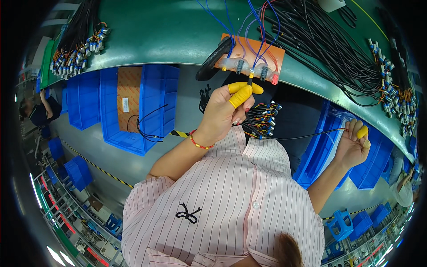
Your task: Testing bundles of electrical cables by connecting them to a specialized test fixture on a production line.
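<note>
Cable (311,135) at orange board (246,49): left hand (224,104) pinches 1 end there, right hand (353,142) pinches other end. Looks mid-step; whether bunches (331,55) on bench (147,35) are done or left, cannot tell.

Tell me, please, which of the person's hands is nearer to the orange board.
Left. The left hand is just below the orange board, pinching a black plug; the right hand is farther off, to the board's lower right, holding a cable.
</note>
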